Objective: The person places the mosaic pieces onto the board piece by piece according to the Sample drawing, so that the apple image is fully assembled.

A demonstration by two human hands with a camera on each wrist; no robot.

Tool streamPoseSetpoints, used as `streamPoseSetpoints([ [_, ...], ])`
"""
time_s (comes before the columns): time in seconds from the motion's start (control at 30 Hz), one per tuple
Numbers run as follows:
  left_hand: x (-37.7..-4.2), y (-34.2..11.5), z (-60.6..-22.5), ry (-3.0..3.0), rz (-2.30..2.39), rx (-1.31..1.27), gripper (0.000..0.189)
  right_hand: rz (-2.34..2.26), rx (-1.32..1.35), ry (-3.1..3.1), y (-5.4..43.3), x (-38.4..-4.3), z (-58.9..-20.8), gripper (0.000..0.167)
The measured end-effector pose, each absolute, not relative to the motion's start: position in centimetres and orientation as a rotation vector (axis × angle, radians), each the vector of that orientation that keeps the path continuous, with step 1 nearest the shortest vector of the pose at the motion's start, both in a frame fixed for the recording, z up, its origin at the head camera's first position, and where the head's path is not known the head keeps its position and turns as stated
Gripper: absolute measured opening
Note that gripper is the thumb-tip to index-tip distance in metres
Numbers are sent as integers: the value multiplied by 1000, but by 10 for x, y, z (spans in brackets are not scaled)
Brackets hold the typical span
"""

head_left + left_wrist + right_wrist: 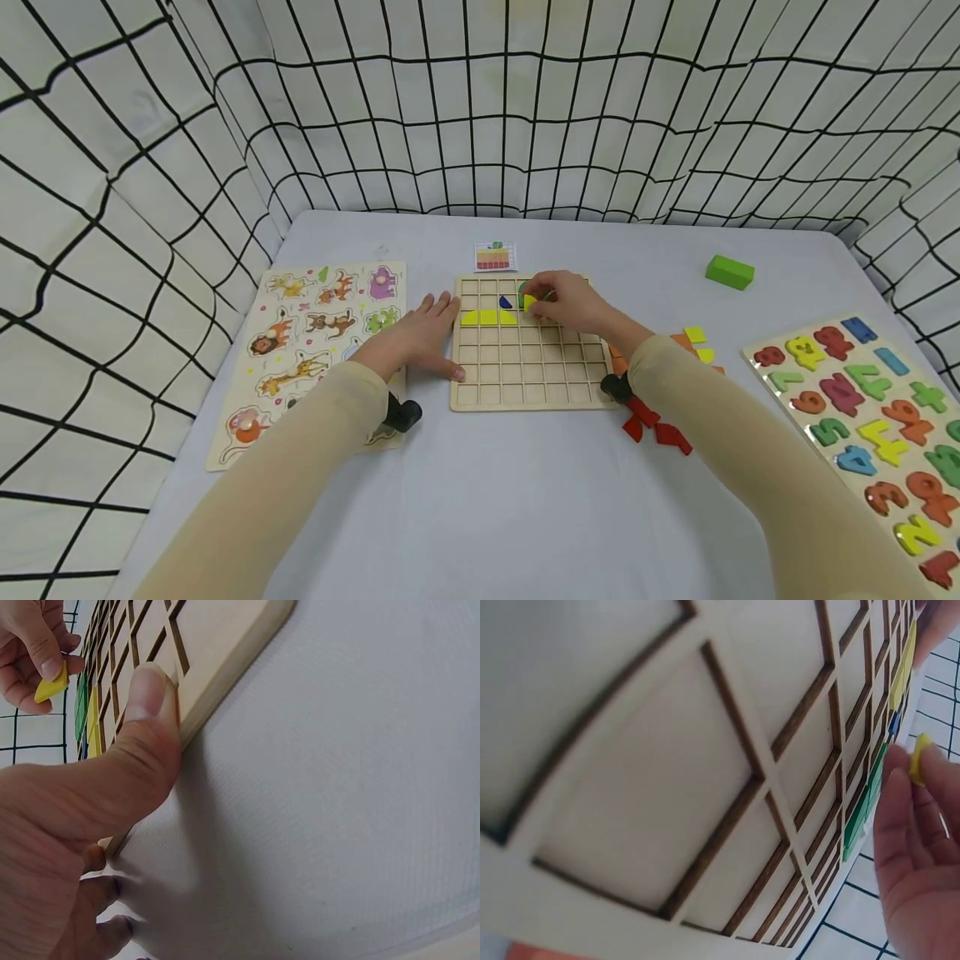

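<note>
A wooden grid board (540,392) lies on the white table. My right hand (567,302) is over its upper part, pinching a small yellow piece (917,759) between thumb and fingertips. Beneath those fingers, green pieces (862,806) sit in the grid, partly covered in the head view. A blue piece (506,302) lies in a cell to their left, above a short row of yellow pieces (488,317). My left hand (422,337) rests at the board's left side with fingers spread, the thumb (146,701) on the board's edge.
A printed pattern card (495,257) lies behind the board. To the left is an animal puzzle (243,371), to the right a number puzzle (843,417) and a green block (730,272). Loose red pieces (672,437) and yellow pieces (695,335) lie near my right forearm. Black netting surrounds the table.
</note>
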State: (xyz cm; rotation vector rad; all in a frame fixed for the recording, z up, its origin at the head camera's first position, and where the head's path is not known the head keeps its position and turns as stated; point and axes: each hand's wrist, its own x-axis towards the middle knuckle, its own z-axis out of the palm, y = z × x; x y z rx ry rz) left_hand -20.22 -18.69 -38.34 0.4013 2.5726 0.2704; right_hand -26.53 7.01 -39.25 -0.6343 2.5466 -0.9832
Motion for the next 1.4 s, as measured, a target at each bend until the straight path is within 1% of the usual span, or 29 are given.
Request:
streamPoseSetpoints([
  [0.17, -203, -187, -383, 2573, 272, 400, 124, -951, -645, 2580, 67, -265, -391, 23],
  [0.33, -201, -186, -382, 2568, 280, 384, 124, -1072, -640, 2468, 66, -262, -388, 16],
  [0.43, -201, -186, -381, 2568, 278, 382, 123, -1114, -641, 2437, 67, -261, -386, 18],
  [0.6, -200, -186, -381, 2574, 273, 389, 122, -1025, -625, 2521, 67, -263, -388, 20],
  [0.77, -201, -186, -381, 2580, 273, 393, 122, -922, -614, 2629, 65, -264, -392, 9],
  [0.9, -200, -185, -381, 2578, 271, 395, 122, -842, -648, 2645, 63, -264, -392, 4],
  [1.13, -200, -186, -380, 2571, 276, 391, 123, -749, -675, 2662, 59, -262, -391, 11],
  [1.4, -201, -186, -382, 2581, 273, 394, 123, -645, -701, 2701, 54, -261, -389, 12],
])
